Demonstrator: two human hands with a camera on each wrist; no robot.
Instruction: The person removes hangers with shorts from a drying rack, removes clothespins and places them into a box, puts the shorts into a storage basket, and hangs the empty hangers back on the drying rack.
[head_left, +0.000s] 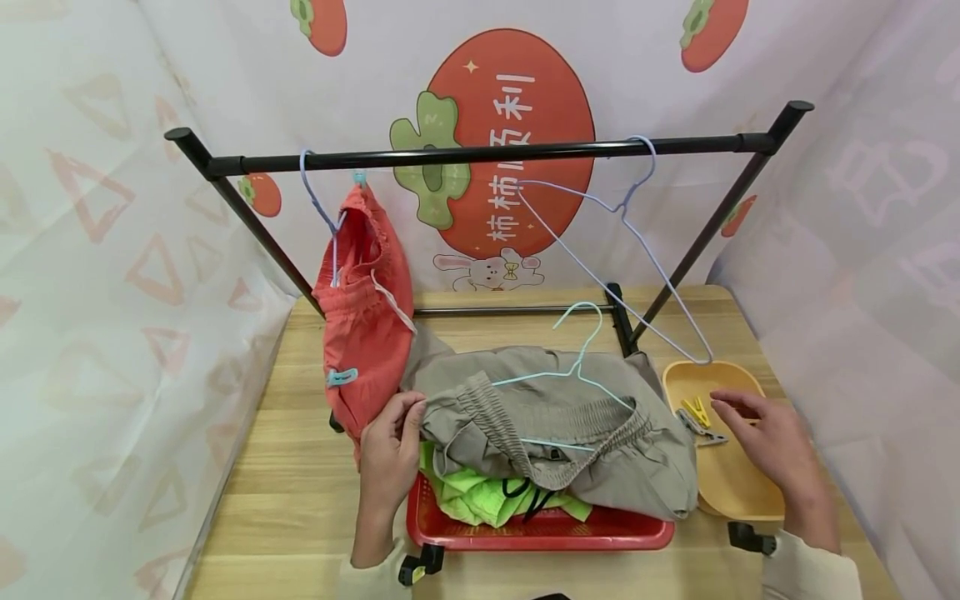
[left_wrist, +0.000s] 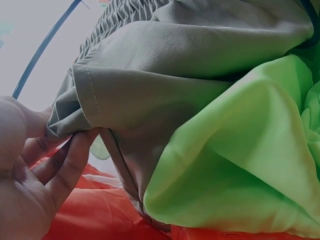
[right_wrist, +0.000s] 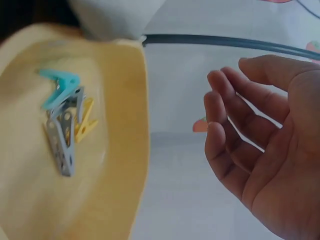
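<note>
My left hand (head_left: 390, 446) pinches the edge of a grey pair of elastic-waist shorts (head_left: 637, 467) between thumb and fingers, and the left wrist view shows the stitched hem (left_wrist: 90, 95) at the fingertips. A pale green hanger (head_left: 577, 367) lies in the waistband, its hook pointing up. Over the yellow tray (head_left: 738, 492) hovers my right hand (head_left: 772, 437), fingers loosely bent and holding nothing. Inside that tray are clothespins: a yellow one (right_wrist: 86, 120), a teal one (right_wrist: 62, 87) and grey ones (right_wrist: 61, 142).
Red shorts (head_left: 367, 317) with teal clothespins hang at the left of a black rack (head_left: 465, 156). A bare lavender hanger (head_left: 592, 271) hangs on its right. Under the grey shorts, a red basket (head_left: 540, 542) holds bright green cloth (head_left: 480, 498).
</note>
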